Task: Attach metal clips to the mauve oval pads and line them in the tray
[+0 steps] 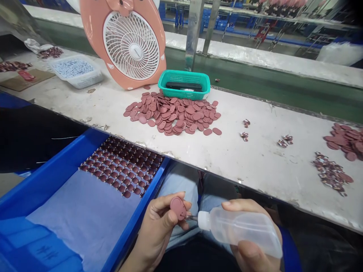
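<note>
Between the thumb and fingers of my left hand (161, 223) is a reddish-brown oval disc (177, 207), its flat face turned up. My right hand (255, 234) is wrapped round a translucent squeeze bottle (244, 228), which lies nearly level. The bottle's thin nozzle tip (192, 217) points left and meets the disc's lower edge, near small holes; whether it touches I cannot tell. Both hands are over my lap, in front of the bench edge. On the bench beyond them lies a heap of similar oval discs (176, 113).
A blue tray (141, 226) at the left holds rows of assembled pieces (121, 166) on a sheet. On the white bench (227, 158) stand a pink fan (133, 45), a green basket (184, 92) and a tub of small pieces (82, 77). Small brown-and-white parts (331, 173) lie right.
</note>
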Demonstrator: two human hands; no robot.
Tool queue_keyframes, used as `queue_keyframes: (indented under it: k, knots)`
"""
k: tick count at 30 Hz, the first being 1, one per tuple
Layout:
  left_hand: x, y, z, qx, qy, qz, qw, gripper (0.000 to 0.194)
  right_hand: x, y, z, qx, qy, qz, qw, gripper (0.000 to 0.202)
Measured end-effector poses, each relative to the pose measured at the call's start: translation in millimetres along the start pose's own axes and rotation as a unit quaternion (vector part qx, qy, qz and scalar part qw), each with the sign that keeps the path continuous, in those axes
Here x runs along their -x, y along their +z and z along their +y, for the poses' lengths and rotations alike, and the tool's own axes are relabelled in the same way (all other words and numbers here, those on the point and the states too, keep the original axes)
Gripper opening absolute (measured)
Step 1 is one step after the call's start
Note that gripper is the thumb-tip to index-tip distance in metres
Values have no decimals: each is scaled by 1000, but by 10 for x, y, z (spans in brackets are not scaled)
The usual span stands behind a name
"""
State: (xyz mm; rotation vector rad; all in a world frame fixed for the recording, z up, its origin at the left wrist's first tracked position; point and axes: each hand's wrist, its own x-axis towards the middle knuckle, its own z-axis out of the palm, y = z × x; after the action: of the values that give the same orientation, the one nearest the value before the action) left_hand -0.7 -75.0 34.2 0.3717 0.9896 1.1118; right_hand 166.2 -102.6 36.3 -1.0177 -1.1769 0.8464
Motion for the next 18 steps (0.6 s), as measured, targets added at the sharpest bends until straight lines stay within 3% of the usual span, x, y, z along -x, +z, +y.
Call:
queue_keyframes:
  k: [11,18]
  knots:
    - [0,-5,0,3,0,3,1000,44,-39,-3,-22,5,-6,-23,1000,34]
    - [-8,-4,2,5,2,3,1000,44,-12,-22,40,32,-25,40,998,37]
